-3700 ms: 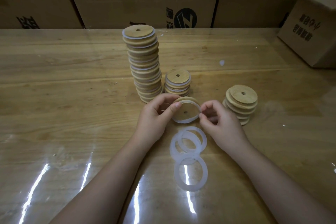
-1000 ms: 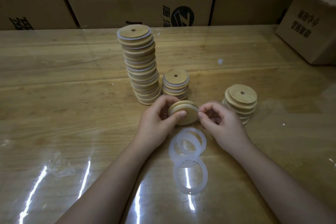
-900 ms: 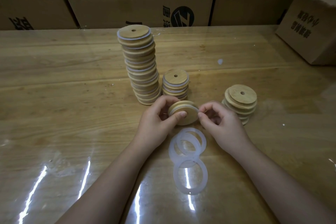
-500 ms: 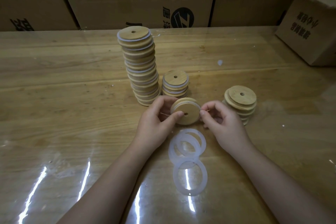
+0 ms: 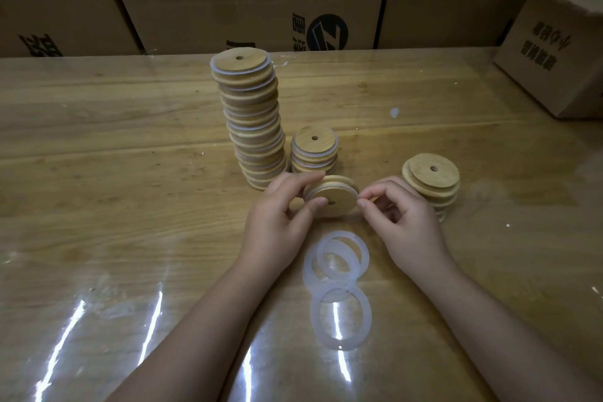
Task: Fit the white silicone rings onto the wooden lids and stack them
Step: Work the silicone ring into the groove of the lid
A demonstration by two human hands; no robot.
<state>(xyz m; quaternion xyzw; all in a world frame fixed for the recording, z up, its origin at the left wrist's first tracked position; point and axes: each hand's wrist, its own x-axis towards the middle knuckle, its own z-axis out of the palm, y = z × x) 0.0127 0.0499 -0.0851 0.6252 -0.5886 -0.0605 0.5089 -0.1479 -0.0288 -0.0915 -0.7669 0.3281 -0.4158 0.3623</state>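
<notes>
left hand (image 5: 277, 222) fingers clamped on wooden lid (image 5: 331, 196), tilted, above desk (image 5: 130, 206). right hand (image 5: 404, 222) fingertips pinched together at lid's right edge, on white rim. loose silicone rings (image 5: 337, 287) flat on desk just below hands. tall stack (image 5: 253, 121), short stack (image 5: 314, 150) behind; unringed stack (image 5: 430, 183) at right.

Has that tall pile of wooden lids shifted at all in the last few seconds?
No. The tall stack stands in the same spot beside the short stack, with the same lean; only the camera shifted slightly.
</notes>
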